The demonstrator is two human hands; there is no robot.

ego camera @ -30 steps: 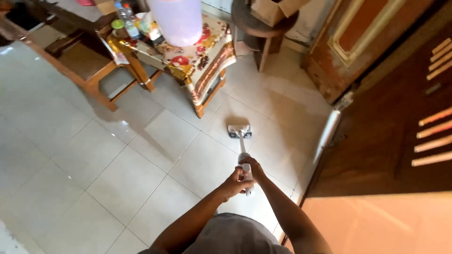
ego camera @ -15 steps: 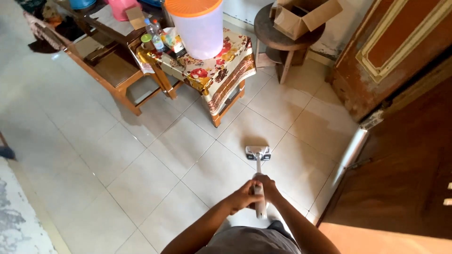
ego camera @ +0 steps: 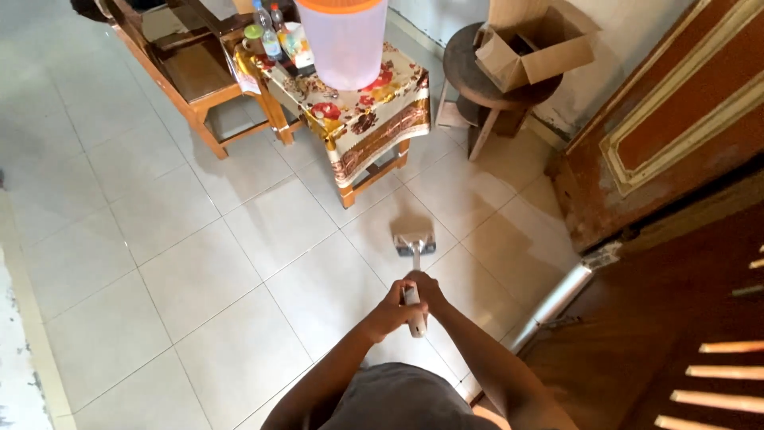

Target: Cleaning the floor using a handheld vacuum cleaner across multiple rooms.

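Left hand (ego camera: 390,309) and right hand (ego camera: 426,288), fingers clenched round white mop handle (ego camera: 413,306); mop head (ego camera: 415,243) flat on tiled floor (ego camera: 199,271).

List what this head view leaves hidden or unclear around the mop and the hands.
- Mop handle: grip section covered by the left hand and right hand.
- Mop head: motion-blurred, its underside against the floor.
- Tall plastic container: top cut off by the upper edge.
- Cardboard box: contents too dark to tell.
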